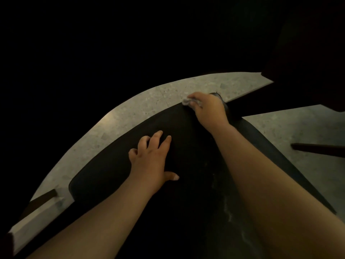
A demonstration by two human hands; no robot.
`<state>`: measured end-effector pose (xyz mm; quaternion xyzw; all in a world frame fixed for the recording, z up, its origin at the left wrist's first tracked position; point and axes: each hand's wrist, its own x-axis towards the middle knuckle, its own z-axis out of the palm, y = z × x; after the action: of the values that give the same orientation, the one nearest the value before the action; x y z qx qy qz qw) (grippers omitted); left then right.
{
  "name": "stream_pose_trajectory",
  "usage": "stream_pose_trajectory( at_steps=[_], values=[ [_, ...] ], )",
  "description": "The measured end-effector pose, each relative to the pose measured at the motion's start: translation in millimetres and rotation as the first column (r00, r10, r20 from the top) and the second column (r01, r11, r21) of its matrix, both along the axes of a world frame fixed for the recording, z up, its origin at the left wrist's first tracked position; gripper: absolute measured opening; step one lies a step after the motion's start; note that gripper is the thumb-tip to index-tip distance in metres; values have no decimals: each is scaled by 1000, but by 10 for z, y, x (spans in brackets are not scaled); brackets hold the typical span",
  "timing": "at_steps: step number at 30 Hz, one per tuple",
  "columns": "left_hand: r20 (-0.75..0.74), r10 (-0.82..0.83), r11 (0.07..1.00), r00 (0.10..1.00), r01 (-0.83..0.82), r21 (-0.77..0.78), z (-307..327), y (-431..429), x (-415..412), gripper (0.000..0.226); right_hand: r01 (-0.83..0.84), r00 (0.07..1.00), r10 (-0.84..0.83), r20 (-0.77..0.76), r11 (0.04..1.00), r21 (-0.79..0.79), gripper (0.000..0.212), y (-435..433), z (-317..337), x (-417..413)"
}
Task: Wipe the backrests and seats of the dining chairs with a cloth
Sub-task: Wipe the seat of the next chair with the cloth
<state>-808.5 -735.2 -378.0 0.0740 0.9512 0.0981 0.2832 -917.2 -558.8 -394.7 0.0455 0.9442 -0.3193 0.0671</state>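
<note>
- Right hand (pixel 209 109): from my remote seat I see it reaching to the far corner of the seat, fingers curled down round a crumpled pale cloth (pixel 186 100). Only a small bunch of the fabric shows past the fingertips.
- Cloth: it sits on the seat's far edge, at the corner where the dark padding meets the floor beyond. I cannot tell how much of it lies under the palm.
- Left hand (pixel 151 157): it holds nothing. The fingers are spread and slightly bent, with the tips resting on the seat, and the thumb sticks out to the side. It is near the middle of the seat, well apart from the cloth.
- Chair seat (pixel 115 169): black, padded, rounded at the corners, seen from above. Both forearms cross it. Faint pale streaks (pixel 227 208) show on its surface beside the right forearm.
- Floor (pixel 141 103): light speckled stone, visible as a band beyond the seat and again to the right.
- Dark bar (pixel 252 101): it runs from just behind the right hand toward the upper right, where a large dark shape stands, too dim to identify.
- Dark leg (pixel 317 148): it lies across the floor at right, apart from the seat.
- The upper part of the view is black, and I can make out nothing there.
</note>
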Motion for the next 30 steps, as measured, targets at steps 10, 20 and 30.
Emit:
stream_pose_trajectory(
  at_steps=[10,20,30],
  values=[
    [-15,109,994,994,-109,3,-16,17,70,123,-147,980,127,-155,981,-127,24,188,135,100],
    [-13,114,993,993,-114,-15,-5,26,69,121,-305,948,316,50,939,-159,25,-25,74,374],
    [-43,109,994,993,-109,-3,-44,18,99,121,-178,980,160,-116,969,-168,24,3,211,272]
  ],
)
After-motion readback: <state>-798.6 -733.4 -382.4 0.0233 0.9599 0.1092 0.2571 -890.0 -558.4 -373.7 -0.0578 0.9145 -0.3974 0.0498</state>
